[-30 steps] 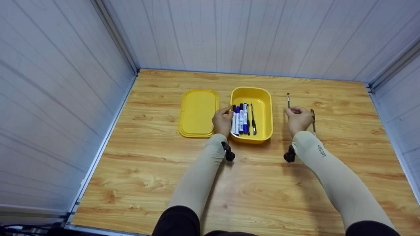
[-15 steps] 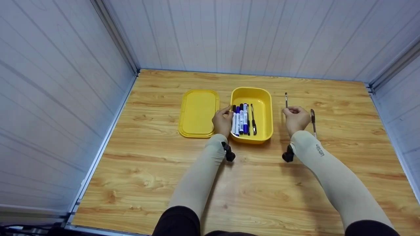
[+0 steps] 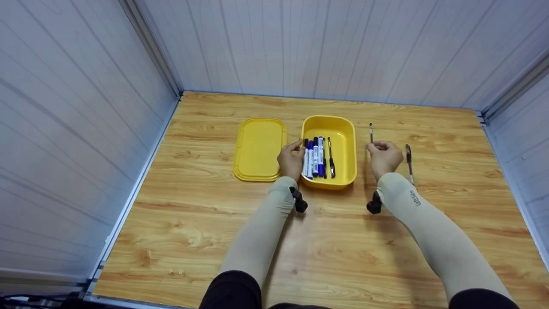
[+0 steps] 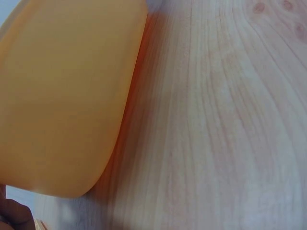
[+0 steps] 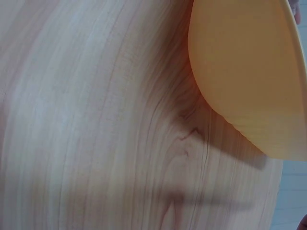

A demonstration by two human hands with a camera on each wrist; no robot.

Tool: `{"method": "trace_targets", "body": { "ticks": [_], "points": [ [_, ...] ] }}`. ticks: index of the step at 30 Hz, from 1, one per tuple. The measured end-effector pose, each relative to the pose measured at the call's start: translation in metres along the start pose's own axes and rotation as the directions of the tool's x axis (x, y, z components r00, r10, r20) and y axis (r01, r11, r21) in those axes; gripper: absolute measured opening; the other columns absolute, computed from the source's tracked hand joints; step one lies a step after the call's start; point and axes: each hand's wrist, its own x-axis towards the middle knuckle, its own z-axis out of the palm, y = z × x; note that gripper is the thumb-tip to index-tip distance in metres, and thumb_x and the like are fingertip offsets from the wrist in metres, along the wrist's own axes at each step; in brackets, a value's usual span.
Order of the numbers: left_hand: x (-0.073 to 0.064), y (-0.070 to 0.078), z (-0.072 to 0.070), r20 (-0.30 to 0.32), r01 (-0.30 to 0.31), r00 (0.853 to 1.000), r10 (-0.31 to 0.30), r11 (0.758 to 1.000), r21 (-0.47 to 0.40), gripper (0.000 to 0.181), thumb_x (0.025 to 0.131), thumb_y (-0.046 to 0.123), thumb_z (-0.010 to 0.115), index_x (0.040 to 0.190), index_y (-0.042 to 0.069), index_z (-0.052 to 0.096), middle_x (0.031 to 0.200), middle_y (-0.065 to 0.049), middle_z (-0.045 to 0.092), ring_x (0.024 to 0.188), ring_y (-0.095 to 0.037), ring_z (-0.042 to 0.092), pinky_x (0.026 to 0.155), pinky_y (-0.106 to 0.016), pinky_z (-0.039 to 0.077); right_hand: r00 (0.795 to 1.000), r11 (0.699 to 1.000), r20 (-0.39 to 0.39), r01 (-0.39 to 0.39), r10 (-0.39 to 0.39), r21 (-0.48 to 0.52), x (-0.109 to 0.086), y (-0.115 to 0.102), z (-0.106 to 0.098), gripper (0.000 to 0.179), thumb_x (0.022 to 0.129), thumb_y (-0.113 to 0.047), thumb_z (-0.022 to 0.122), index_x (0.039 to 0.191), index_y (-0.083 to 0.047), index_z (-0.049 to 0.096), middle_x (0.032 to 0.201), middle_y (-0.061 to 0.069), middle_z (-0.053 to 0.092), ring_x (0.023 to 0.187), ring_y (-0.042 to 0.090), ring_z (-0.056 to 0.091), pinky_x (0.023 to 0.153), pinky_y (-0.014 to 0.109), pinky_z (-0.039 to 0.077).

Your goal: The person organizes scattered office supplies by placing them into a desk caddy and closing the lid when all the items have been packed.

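Note:
My left hand [image 3: 291,161] holds the left wall of an open yellow box [image 3: 350,165], thumb and fingers at its rim. In the left wrist view the box's side [image 4: 67,96] fills the upper left, with a bit of finger [image 4: 17,213] below it. Inside the box, several white markers [image 3: 315,161] with black or blue caps lie side by side, with two slim dark pens [image 3: 331,161] to their right. My right hand [image 3: 385,159] pinches a thin pen [image 3: 371,132] upright, just right of the box. The pen's lower part is hidden by the hand.
A yellow lid [image 3: 259,150] lies flat left of the box. Another black-capped pen [image 3: 409,161] rests on the wooden table [image 3: 184,223], right of my right hand. Pale panel walls [image 3: 266,47] stand at the back and sides.
My right hand has moved a little left toward the box with the pen, exposing more of the pen lying on the table. The left hand stays at the box's rim.

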Motion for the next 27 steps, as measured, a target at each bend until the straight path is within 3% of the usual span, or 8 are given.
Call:
{"method": "trace_targets", "body": {
  "ticks": [6, 14, 27],
  "points": [
    [-0.0008, 0.0009, 0.0007, 0.004, 0.006, 1.0, -0.006, 1.0, -0.009, 0.029, 0.08, 0.013, 0.068, 0.109, 0.017, 0.067, 0.083, 0.004, 0.059, 0.075, -0.008, 0.053, 0.064, -0.019, 0.044, 1.0, 1.0, -0.015, 0.002, -0.002, -0.012, -0.0003, -0.0003, 0.004, 0.023, 0.075, -0.02, 0.072, 0.093, -0.008, 0.069, 0.085, 0.002, 0.062, 0.075, 0.012, 0.056, 0.067, 0.021, 0.046],
    [-0.0022, 0.0008, 0.0016, 0.0, -0.036, 0.999, 0.036, 0.999, 0.013, 0.028, 0.08, 0.011, 0.067, 0.108, 0.015, 0.068, 0.082, 0.002, 0.059, 0.075, -0.01, 0.054, 0.066, -0.021, 0.043, 1.0, 1.0, -0.012, 0.008, -0.008, -0.015, -0.0007, 0.001, 0.0053, 0.022, 0.075, -0.022, 0.071, 0.091, -0.007, 0.069, 0.081, 0.002, 0.061, 0.072, 0.012, 0.055, 0.064, 0.021, 0.044],
    [-0.0016, 0.0018, 0.0019, 0.01, -0.004, 1.0, 0.004, 1.0, -0.003, 0.028, 0.081, 0.013, 0.067, 0.109, 0.017, 0.067, 0.083, 0.003, 0.059, 0.077, -0.009, 0.054, 0.067, -0.02, 0.044, 0.999, 1.0, 0.037, -0.026, 0.026, 0.003, -0.0008, -0.0027, 0.007, 0.022, 0.076, -0.02, 0.07, 0.095, -0.007, 0.068, 0.083, 0.002, 0.061, 0.073, 0.013, 0.057, 0.063, 0.021, 0.046]
  ]
}}
